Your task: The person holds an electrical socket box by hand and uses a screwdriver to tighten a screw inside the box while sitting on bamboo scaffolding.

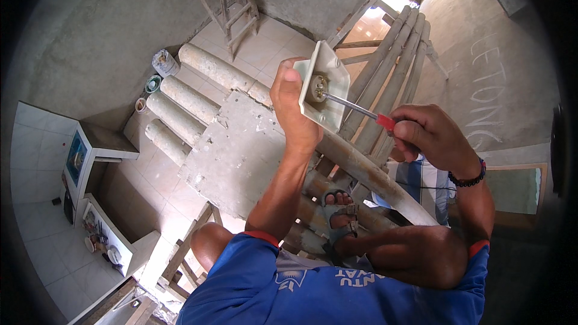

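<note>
My left hand (292,105) grips a white square plastic electrical fitting (337,78) by its side, with the hollow inner face turned to the right. Inside it sits a round cream part with brassy terminals or screws. In my right hand (430,129) is a screwdriver (356,109) with a red handle and a metal shaft. Its shaft points left into the fitting, and the tip meets the round part beside the brassy pieces. The exact screw at the tip is too small to tell. Both hands are held up above the scaffold.
Below me lie a cement-spattered board (235,150) and several round poles (208,66). More poles (394,60) stretch away at the upper right. A wooden ladder (238,12) stands at the back. Buckets (164,63) rest by the wall, and a white shelf unit (108,234) holds small items.
</note>
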Demonstrator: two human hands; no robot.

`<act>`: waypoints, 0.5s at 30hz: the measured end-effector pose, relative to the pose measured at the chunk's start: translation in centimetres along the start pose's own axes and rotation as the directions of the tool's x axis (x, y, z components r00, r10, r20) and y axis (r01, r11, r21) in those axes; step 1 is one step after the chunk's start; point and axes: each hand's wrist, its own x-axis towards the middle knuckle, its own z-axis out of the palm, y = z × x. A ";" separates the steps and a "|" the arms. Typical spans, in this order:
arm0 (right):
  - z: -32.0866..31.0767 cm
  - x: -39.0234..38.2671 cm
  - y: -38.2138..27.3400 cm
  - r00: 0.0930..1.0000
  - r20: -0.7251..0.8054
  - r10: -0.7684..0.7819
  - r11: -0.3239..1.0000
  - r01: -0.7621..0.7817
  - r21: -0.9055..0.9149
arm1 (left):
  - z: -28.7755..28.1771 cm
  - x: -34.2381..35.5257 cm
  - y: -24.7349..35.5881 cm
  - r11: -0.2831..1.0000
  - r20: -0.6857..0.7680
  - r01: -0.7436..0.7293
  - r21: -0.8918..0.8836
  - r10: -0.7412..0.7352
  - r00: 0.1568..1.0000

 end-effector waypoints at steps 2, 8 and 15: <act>-0.3 0.2 1.2 0.995 0.102 0.007 0.987 -0.023 0.162 | 0.2 -0.1 -0.1 1.000 -0.006 -0.007 0.019 0.007 1.000; -0.7 0.4 2.1 0.954 0.298 0.038 0.877 -0.175 0.448 | -0.1 -0.1 -0.5 0.992 0.075 -0.078 0.103 0.070 0.995; -0.1 0.8 1.6 0.965 0.261 0.042 0.893 -0.153 0.424 | 1.0 0.2 0.9 0.946 -0.085 0.193 -0.261 -0.221 0.972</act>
